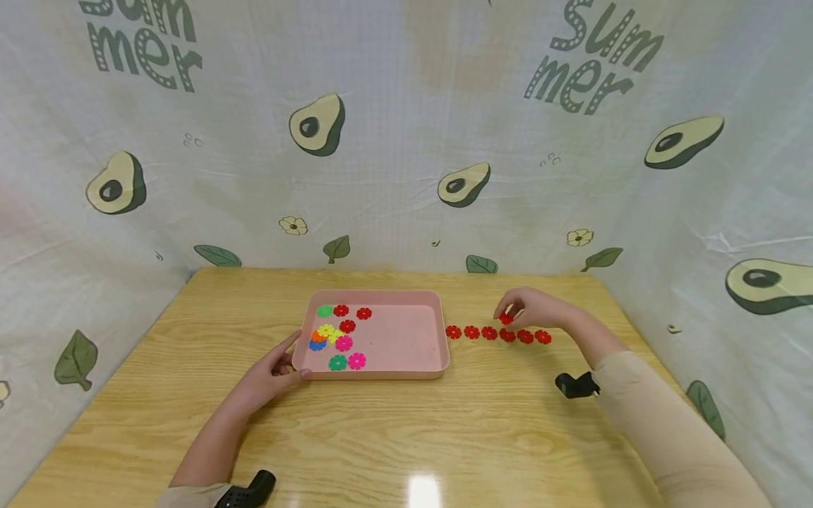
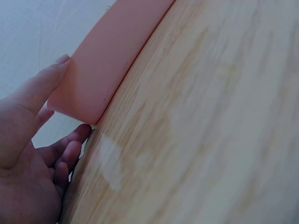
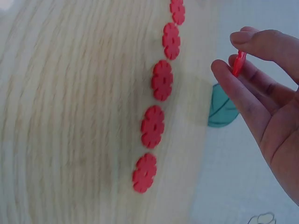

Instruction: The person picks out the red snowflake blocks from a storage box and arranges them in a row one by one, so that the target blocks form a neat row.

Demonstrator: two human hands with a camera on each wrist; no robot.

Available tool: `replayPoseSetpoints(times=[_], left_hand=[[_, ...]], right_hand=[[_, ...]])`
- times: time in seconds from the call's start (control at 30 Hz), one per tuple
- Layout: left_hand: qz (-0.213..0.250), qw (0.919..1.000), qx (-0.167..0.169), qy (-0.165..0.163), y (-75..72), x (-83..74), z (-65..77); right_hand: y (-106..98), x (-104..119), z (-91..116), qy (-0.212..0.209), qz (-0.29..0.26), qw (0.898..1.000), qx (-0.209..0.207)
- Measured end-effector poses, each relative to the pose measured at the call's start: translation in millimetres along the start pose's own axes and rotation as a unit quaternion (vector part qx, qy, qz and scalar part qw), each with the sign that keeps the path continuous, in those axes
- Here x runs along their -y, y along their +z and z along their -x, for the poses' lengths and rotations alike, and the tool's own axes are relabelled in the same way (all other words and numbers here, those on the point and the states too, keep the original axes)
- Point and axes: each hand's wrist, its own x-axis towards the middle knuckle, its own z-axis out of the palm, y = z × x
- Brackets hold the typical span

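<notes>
Six red discs (image 1: 489, 332) lie right of the tray (image 1: 406, 339), your right hand (image 1: 536, 308) finger-pinches a seventh (image 1: 505, 319), your left hand (image 1: 264, 374) grips the tray's corner, and three reds (image 1: 347, 326) remain inside.

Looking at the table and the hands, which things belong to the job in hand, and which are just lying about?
In the job:
- left hand, holding the pink tray
- right hand, pinching a red piece
- row of red pieces

Apparently not in use:
- other-coloured pieces in the tray
- printed cloth behind the table
</notes>
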Motion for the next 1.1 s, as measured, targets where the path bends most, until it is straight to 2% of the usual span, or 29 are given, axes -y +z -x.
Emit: replayPoseSetpoints(times=[0.37, 0.8, 1.1], left_hand=[[0.002, 1.0000, 0.000, -0.002, 1.2, -0.8, 0.4], [-0.004, 1.0000, -0.001, -0.001, 0.2, -2.0, 0.1], [0.007, 1.0000, 0.001, -0.001, 0.8, -5.5, 2.5]], right_hand=[[-5.9, -28.0, 23.7, -0.008, 0.013, 1.000, -0.027], [-8.3, -64.3, 43.5, 0.034, 0.011, 0.998, -0.055], [-7.1, -82.5, 48.9, 0.053, 0.013, 0.996, -0.072]])
